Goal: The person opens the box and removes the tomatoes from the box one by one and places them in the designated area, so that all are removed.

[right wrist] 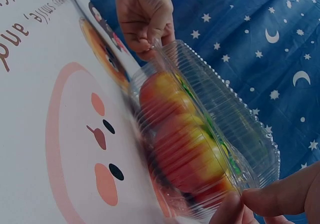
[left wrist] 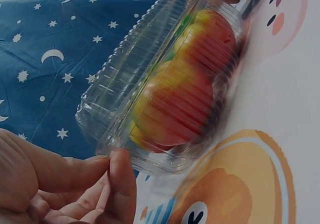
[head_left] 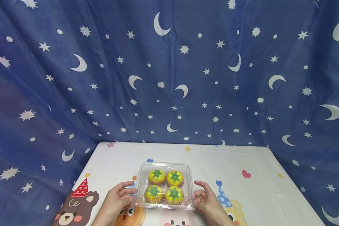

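Clear container (head_left: 187,175) of four round fruits (head_left: 174,178), pinched from both sides

The fingers of the left hand (head_left: 117,199) are narrow, thumb and forefinger pinching the rim near the container's left near corner. The right hand (head_left: 207,201) pinches the rim likewise near the right near corner.

Between them, the container sits squarely, one side facing the person. From the head it looks broader left to right than front to back; the slanting view leaves its true long axis uncertain. A clear lid lies over the fruits; whether it is latched cannot be told.

The fruits, yellow on top and red down their sides, stand two by two, green leafy crowns upward.

The container is over the near part of the white worktop (head_left: 265,185), among printed animal faces. Beyond hangs a blue curtain (head_left: 169,78) of moons and stars.
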`<state>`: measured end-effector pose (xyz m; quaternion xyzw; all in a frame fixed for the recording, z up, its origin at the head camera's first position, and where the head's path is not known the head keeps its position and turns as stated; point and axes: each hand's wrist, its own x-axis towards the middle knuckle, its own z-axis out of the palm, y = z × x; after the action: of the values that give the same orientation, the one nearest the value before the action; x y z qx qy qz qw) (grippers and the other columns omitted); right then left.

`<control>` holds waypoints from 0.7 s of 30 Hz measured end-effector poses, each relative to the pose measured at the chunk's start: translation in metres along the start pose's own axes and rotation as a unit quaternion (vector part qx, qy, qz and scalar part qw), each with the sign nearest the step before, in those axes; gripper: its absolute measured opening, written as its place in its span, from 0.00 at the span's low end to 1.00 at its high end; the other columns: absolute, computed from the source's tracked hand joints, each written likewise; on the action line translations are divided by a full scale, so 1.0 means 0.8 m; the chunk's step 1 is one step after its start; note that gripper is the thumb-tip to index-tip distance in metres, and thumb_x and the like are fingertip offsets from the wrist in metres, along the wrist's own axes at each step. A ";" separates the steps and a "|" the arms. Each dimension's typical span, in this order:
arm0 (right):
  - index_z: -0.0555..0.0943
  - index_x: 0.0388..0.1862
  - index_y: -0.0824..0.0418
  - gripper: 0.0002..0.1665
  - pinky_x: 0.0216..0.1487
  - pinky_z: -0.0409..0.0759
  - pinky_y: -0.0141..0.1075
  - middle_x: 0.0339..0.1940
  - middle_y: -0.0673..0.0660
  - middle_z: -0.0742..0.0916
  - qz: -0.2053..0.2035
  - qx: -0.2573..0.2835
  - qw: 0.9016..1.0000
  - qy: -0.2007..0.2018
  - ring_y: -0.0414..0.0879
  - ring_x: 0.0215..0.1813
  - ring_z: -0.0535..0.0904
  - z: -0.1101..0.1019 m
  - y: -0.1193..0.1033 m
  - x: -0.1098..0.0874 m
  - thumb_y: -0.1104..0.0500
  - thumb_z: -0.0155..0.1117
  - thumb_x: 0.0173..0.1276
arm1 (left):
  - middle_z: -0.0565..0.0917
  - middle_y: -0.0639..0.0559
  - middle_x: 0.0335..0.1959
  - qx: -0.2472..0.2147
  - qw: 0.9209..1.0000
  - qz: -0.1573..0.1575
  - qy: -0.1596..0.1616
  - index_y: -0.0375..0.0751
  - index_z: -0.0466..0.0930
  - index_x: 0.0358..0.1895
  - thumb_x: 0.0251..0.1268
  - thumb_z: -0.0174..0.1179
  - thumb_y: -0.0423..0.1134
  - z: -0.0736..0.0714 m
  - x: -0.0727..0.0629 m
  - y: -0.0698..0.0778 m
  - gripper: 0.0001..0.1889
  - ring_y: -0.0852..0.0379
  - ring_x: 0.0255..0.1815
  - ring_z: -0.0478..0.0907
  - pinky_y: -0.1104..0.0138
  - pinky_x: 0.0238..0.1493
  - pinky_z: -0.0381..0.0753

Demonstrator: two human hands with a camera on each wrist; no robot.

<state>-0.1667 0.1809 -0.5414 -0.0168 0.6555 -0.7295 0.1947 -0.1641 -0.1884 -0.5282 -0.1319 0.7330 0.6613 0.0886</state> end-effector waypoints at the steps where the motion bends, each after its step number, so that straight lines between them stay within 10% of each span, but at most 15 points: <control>1: 0.47 0.84 0.64 0.53 0.41 0.81 0.32 0.44 0.51 0.81 -0.001 -0.001 1.000 0.000 0.39 0.37 0.77 0.000 0.000 0.000 0.77 0.59 0.65 | 0.90 0.43 0.49 -0.003 1.000 0.000 -0.009 0.30 0.72 0.74 0.62 0.65 0.18 -0.001 0.001 -0.001 0.34 0.53 0.39 0.88 0.62 0.37 0.90; 21: 0.51 0.83 0.66 0.52 0.41 0.82 0.31 0.45 0.53 0.80 -0.006 -0.036 0.999 0.028 0.40 0.37 0.76 0.003 -0.002 -0.003 0.76 0.60 0.62 | 0.87 0.44 0.45 -0.017 0.997 0.012 -0.077 0.27 0.67 0.76 0.58 0.64 0.16 -0.012 0.006 -0.001 0.38 0.53 0.36 0.87 0.62 0.37 0.91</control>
<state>-0.1642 0.1796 -0.5389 -0.0076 0.6862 -0.7070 0.1709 -0.1679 -0.1982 -0.5298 -0.0730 0.7143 0.6829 0.1350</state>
